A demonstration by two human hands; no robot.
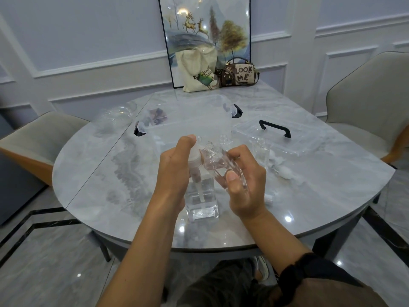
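Our dark sleeve (309, 271) leads to the right hand (245, 182), fingers curled round a small bottle (213, 161) tilted at the pump bottle (202, 196) standing on the table (106, 178); our left hand (174, 169) clamps the pump, thumb atop. If mouth and nozzle misalign, we risk spilling.

The left hand (174, 165), gripping the tall clear square pump bottle (202, 202) in front of the clear plastic storage box with black latches (188, 124), hides most of its white pump head. The right hand (245, 180) wraps the small clear glass bottle (215, 161), base unseen. Left of the box, clear glassy shapes (117, 115) blur together; right of it, small white pieces (284, 171) are too small to name
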